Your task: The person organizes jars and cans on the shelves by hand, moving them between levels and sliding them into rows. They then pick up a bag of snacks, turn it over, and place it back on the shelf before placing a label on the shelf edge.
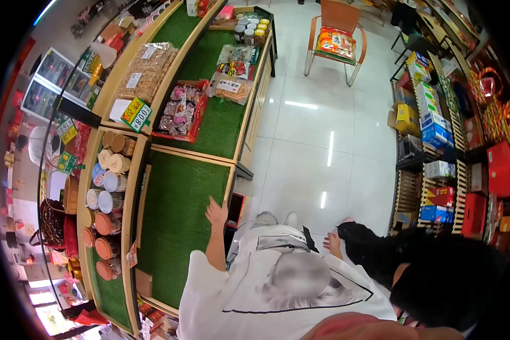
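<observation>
My left hand (216, 213) reaches out at the edge of the green-matted display shelf (178, 209), fingers spread and holding nothing. Its fingertips overlap the wooden rim of the shelf in this view. Low at my right side is my right hand (332, 242), with its fingers apart and nothing visible in them. Close beside that hand is the dark clothing of another person (374, 249). Left of the bare mat, a raised shelf tier carries several lidded jars (109, 221).
Farther along the shelf are a red tray of wrapped snacks (180, 110), a bagged snack pack (230, 88) and a price sign (136, 115). A chair (337, 34) holds an orange packet. Slatted racks with boxes (436, 130) line the right side, across a tiled floor (317, 124).
</observation>
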The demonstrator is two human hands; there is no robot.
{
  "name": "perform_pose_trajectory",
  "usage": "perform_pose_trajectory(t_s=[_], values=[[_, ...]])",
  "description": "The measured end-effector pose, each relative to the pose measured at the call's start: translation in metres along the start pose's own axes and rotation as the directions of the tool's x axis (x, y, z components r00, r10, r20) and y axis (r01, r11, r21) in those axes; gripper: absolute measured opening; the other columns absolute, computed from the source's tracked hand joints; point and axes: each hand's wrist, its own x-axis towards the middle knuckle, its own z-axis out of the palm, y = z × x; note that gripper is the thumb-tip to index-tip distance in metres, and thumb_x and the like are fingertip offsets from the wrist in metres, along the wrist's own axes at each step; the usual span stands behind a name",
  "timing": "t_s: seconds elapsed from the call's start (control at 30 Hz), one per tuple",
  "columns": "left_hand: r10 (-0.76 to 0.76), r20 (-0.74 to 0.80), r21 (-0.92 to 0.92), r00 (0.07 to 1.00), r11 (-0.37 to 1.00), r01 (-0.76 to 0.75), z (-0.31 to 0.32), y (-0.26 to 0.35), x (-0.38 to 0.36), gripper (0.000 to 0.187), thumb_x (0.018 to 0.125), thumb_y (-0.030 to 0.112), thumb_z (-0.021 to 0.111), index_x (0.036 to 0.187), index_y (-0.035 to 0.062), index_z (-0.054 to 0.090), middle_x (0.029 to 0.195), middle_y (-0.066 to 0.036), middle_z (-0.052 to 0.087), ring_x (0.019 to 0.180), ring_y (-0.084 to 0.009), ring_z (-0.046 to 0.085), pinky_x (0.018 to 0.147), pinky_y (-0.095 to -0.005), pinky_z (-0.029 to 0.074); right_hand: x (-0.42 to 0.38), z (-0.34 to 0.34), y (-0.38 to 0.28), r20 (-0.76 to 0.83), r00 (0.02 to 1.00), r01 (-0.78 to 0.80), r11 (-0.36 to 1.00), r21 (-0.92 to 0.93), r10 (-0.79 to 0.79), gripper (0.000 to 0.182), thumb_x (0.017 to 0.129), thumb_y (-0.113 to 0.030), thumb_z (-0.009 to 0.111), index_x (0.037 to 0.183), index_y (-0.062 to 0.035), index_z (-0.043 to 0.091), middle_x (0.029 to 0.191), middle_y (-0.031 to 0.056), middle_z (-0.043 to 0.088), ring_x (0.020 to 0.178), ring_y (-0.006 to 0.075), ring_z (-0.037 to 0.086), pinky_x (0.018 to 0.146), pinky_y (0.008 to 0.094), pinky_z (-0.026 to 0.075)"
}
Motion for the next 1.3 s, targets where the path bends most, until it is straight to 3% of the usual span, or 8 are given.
perform_pose_trajectory(t_s=[0.27,0.57,0.77,0.93,1.03,1.1,1.17,1.3], values=[[-0.161,0.173,0.053,0.972,0.987,0.154,0.015,0.08,0.089,0.085,0.091,0.045,0.057,0.159,0.013,0.017,0.158,-0.016,0.033,0.147,-0.0386,0.026,0.118,-0.0616,0.019,0.072,-0.003,-0.016,0.139,0.989,-0.023,0.984,-0.178,0.048,0.036,0.092,-0.022,0.052,0.117,0.0029,0.06,0.104,0.019,0.066,0.082,0.03,0.067,0.061,0.0384,0.054],[-0.263,0.444,-0.308,0.856,0.853,0.422,0.077,0.078,0.228,0.099,0.091,0.063,0.055,0.159,0.0056,0.012,0.162,-0.02,0.022,0.146,-0.0382,0.029,0.116,-0.05,0.031,0.065,0.128,-0.293,0.114,0.993,0.055,0.946,-0.32,-0.019,0.039,0.096,-0.033,0.055,0.125,-0.0071,0.058,0.103,0.0141,0.068,0.077,0.0251,0.068,0.06,0.0361,0.056],[-0.39,0.685,-0.533,0.616,0.309,0.788,0.066,0.131,0.27,0.123,0.082,0.087,0.04,0.158,0.0015,-0.006,0.162,-0.024,0.016,0.144,-0.0368,0.032,0.114,-0.0492,0.034,0.107,0.228,-0.442,0.244,0.952,0.278,0.857,-0.433,-0.186,0.045,0.095,-0.038,0.058,0.13,-0.0101,0.055,0.106,0.0129,0.067,0.081,0.0249,0.068,0.066,0.0383,0.056],[-0.219,0.725,-0.562,0.653,0.359,0.745,0.137,0.085,0.282,0.126,0.083,0.083,0.044,0.155,-0.0006,-0.017,0.164,-0.024,0.003,0.15,-0.0376,0.02,0.118,-0.0451,0.027,0.138,0.313,-0.519,0.364,0.925,0.319,0.732,-0.602,-0.103,0.041,0.096,-0.034,0.056,0.128,-0.0089,0.056,0.103,0.0116,0.067,0.078,0.0228,0.068,0.065,0.0372,0.056],[-0.299,0.675,-0.57,0.675,0.369,0.734,0.12,0.094,0.267,0.119,0.086,0.08,0.045,0.157,-0.0025,-0.003,0.164,-0.024,0.01,0.15,-0.0343,0.023,0.118,-0.0418,0.028,0.154,0.358,-0.553,0.431,0.901,0.335,0.699,-0.632,-0.042,0.039,0.096,-0.034,0.056,0.127,-0.0087,0.057,0.104,0.0117,0.067,0.078,0.0224,0.067,0.065,0.0375,0.056],[-0.387,0.415,-0.732,0.823,0.396,0.555,0.125,0.097,0.261,0.076,0.094,0.065,0.052,0.121,-0.0052,0.061,0.115,-0.021,0.066,0.106,-0.0306,0.065,0.094,-0.0404,0.05,0.171,0.382,-0.573,0.473,0.881,0.345,0.689,-0.638,-0.003,0.042,0.093,-0.036,0.059,0.125,-0.008,0.058,0.103,0.0113,0.066,0.077,0.0226,0.067,0.064,0.0378,0.056],[-0.442,0.401,-0.754,0.802,0.337,0.563,0.09,0.116,0.252,0.067,0.095,0.063,0.053,0.098,-0.0029,0.066,0.09,-0.017,0.067,0.085,-0.0288,0.064,0.08,-0.0417,0.052,0.195,0.419,-0.6,0.535,0.844,0.375,0.676,-0.634,0.033,0.044,0.091,-0.037,0.06,0.123,-0.008,0.058,0.102,0.0108,0.065,0.077,0.0226,0.066,0.063,0.0378,0.056],[-0.777,0.233,-0.317,0.585,0.508,0.801,0.072,0.16,0.296,0.076,0.094,0.059,0.05,0.14,-0.0017,0.051,0.134,-0.028,0.055,0.126,-0.0411,0.052,0.109,-0.0519,0.038,0.259,0.511,-0.648,0.569,0.822,0.468,0.568,-0.676,0.0,0.043,0.089,-0.037,0.064,0.121,-0.0092,0.059,0.098,0.0117,0.064,0.073,0.0228,0.065,0.06,0.0387,0.056]])
